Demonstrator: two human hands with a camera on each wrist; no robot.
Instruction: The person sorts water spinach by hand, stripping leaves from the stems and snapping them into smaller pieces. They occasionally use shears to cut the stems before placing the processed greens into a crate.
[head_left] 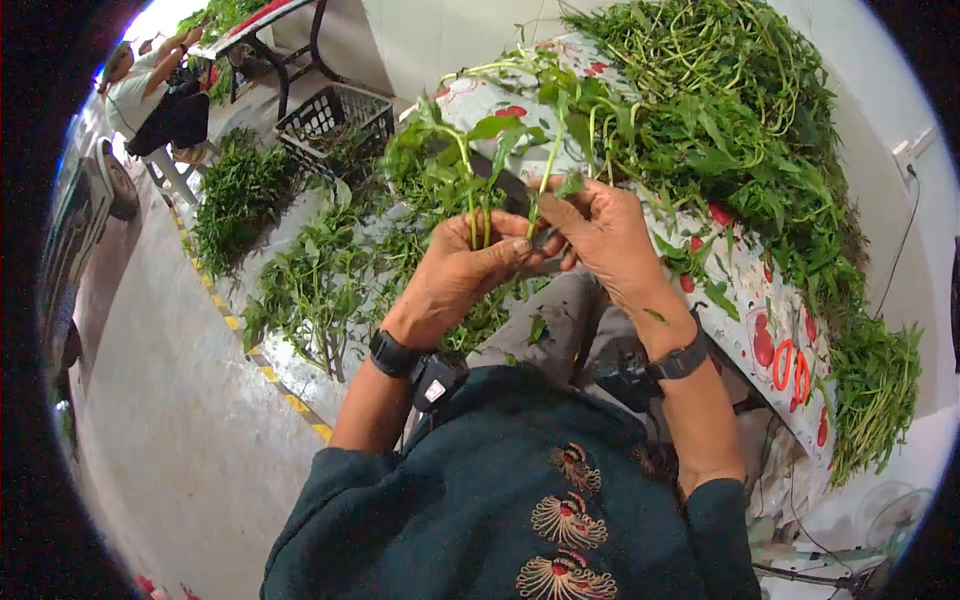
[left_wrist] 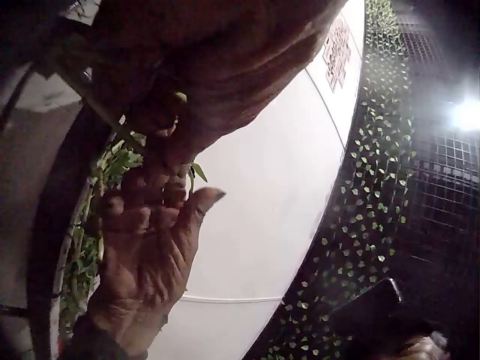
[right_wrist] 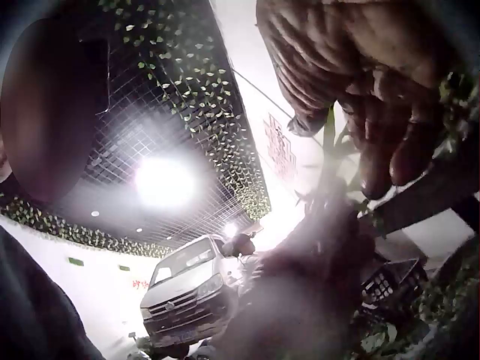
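"Where are the leafy stems (head_left: 465, 165)?"
"Roughly upright, above the lap. The left hand (head_left: 450, 270) pinches some in curled fingers; the right hand (head_left: 610, 240) grips another close beside."
"And around them?"
"A big heap of greens (head_left: 740, 165) on the patterned cloth (head_left: 730, 290), orange-handled scissors (head_left: 790, 370) there too. Left, a black crate (head_left: 363, 125) near loose greens (head_left: 315, 285)."

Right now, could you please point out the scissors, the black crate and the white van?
Scissors (head_left: 778, 368): head view, on an orange handle.
Black crate (head_left: 320, 113): head view, on its slotted wall.
White van (right_wrist: 178, 289): right wrist view, on its hood.
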